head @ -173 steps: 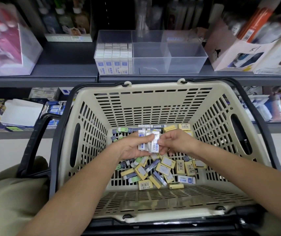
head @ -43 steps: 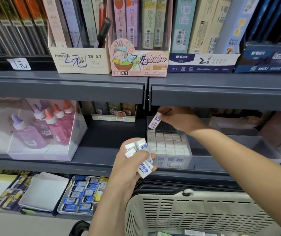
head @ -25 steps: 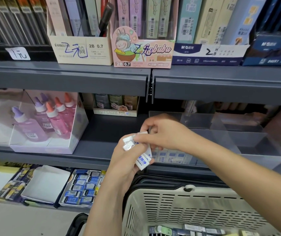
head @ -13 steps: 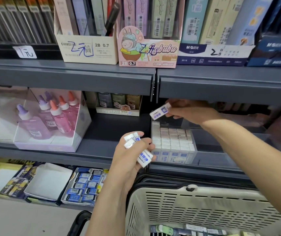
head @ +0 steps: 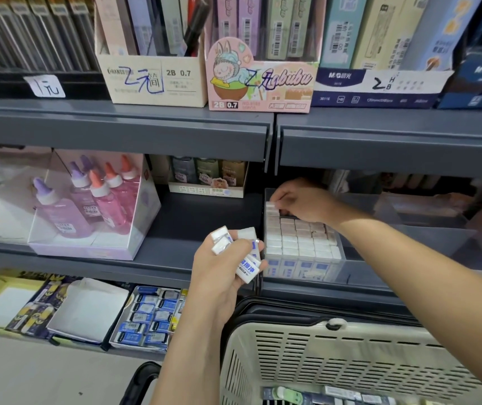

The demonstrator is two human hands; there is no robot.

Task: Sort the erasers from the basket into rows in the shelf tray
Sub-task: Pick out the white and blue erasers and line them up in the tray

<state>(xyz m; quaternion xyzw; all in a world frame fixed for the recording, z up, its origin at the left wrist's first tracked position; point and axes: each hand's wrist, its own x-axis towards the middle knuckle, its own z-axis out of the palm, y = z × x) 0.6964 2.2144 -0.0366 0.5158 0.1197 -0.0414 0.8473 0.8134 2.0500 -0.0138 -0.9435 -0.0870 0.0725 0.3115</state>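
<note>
Shelf tray: R hand's eraser grip half-hidden; L hand holds erasers.

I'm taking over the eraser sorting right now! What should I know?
Left hand: holds a bunch of white erasers in front of the shelf tray.
Right hand: pinches a single eraser at the back left corner of the tray's left compartment.
Done: rows of erasers nearly fill that compartment.
To do: seat this one, place the held bunch, then fetch the loose erasers from the basket.
</note>
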